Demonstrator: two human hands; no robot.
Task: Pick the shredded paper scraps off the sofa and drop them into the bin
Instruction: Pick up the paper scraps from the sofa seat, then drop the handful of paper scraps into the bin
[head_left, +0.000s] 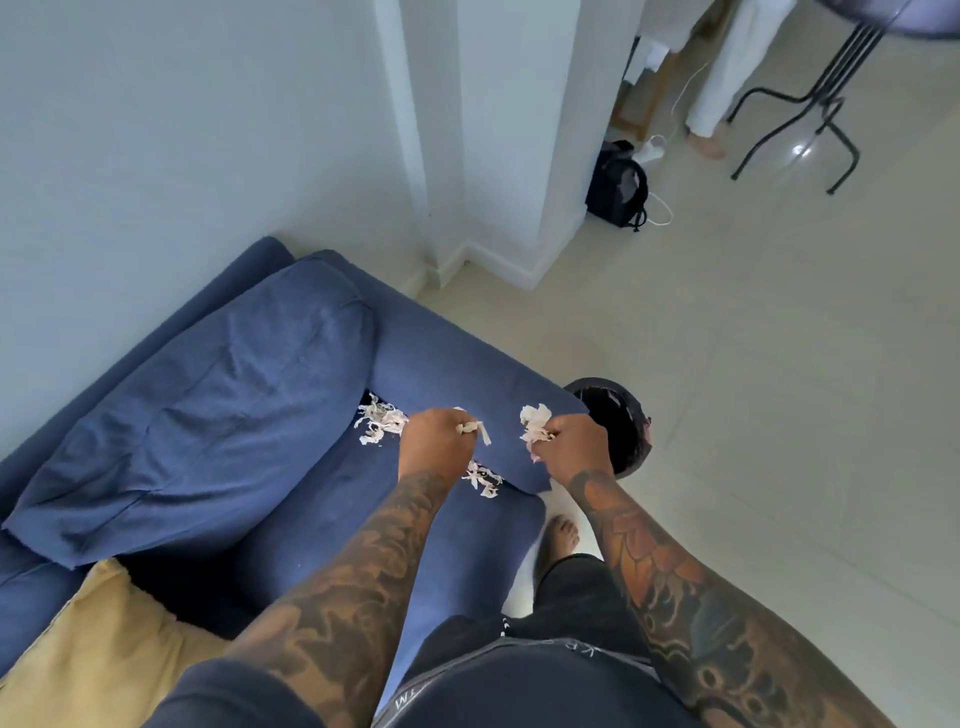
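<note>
Both hands (439, 441) (574, 444) fisted around paper scraps (535, 418).

2 hands (436, 436), 1 bin (621, 415), 1 sofa (441, 358), 2 cushions (197, 410), 1 backpack (617, 189).

A blue sofa (441, 364) carries shredded paper scraps (379, 423) along its arm seam — plus a blue back cushion (197, 415) and a yellow pillow (104, 649).
</note>
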